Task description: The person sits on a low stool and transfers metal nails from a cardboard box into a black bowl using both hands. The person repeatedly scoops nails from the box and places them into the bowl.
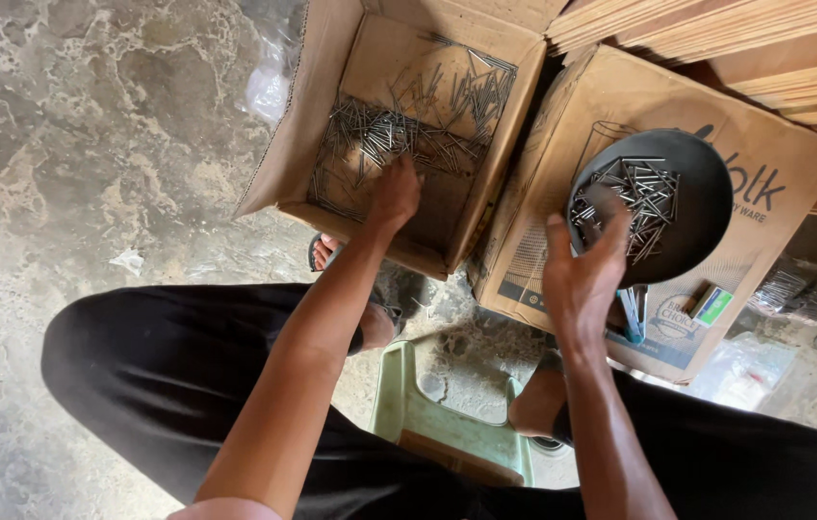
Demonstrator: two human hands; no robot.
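Left hand (394, 195) pinches loose nails (379, 135) in open box (317, 116); right hand (582, 274) clasps black bowl (697, 207) rim at 7 o'clock. Nails: stiff, sharp, slippery; likely best pinched in bunches.

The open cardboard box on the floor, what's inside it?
The open cardboard box holds loose metal nails scattered over its bottom. The left hand reaches in and covers whatever lies beneath it.

Both bare arms stretch forward from the seated body. The left hand (394, 193) reaches farther ahead, palm down, fingers curled downward. The right hand (583, 274) is raised nearer, fingers spread and gripping.
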